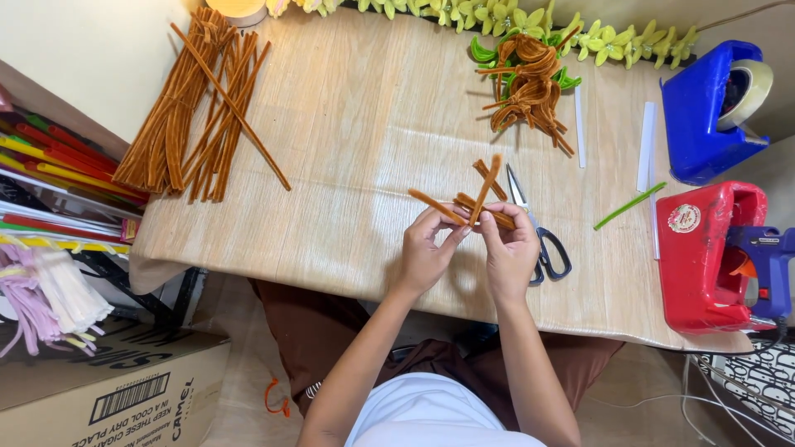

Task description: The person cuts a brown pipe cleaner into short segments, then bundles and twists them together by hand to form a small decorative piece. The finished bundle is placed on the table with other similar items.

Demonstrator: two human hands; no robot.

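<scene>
Looking down at a pale wood-grain table [348,165], I hold a small bundle of short brown pipe cleaners [474,203] between both hands. My left hand [426,252] and right hand [509,252] meet at the fingertips, pinching the crossed stems just above the table. Black-handled scissors [538,236] lie just beside my right hand. A large pile of long brown pipe cleaners [195,108] lies at the far left. A tangle of twisted brown pieces [530,91] sits near yellow flowers [613,41]. A blue tape dispenser [704,116] and a red box [704,257] stand at right.
</scene>
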